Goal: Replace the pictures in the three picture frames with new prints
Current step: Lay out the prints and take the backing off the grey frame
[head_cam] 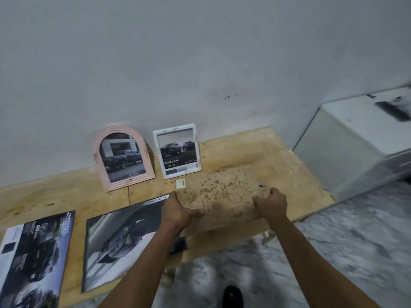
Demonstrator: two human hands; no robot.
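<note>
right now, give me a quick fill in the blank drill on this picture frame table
1. The pink frame has an ____ top.
2. The white frame leans against the ____.
3. Both hands, left hand and right hand, grip the speckled ____ board.
4. The two loose prints lie ____ on the table.

Missing words: arched; wall; brown; flat
</note>
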